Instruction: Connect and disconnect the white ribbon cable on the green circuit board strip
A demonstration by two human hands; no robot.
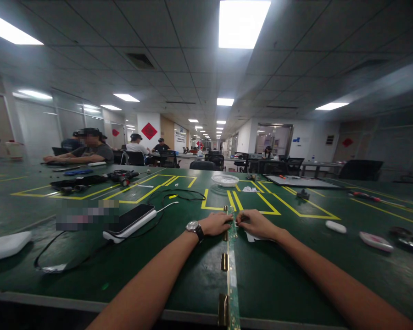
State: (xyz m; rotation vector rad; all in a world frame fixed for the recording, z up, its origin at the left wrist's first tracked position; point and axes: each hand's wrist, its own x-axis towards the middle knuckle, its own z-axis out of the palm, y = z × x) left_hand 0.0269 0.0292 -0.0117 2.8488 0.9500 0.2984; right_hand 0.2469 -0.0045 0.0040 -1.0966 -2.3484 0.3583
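Note:
A long, narrow green circuit board (pixel 233 261) with gold-coloured tabs along its left side runs from the table's front edge away from me. My left hand (pixel 216 223), a watch (pixel 194 227) on its wrist, grips the far part of the board from the left, fingertips over its surface. On the opposite side my right hand (pixel 256 223) is closed, thumb and fingers pinched together at the board's right edge. Whatever sits between those fingertips is too small to make out. White paper (pixel 251 237) lies partly under the right hand.
On the green table (pixel 199 279), a phone (pixel 134 217) rests on a white block with cables to the left. A white basket (pixel 225 179) stands beyond my hands. To the right are a white oval item (pixel 336 227) and a mouse-shaped item (pixel 376 241). Several people sit farther back.

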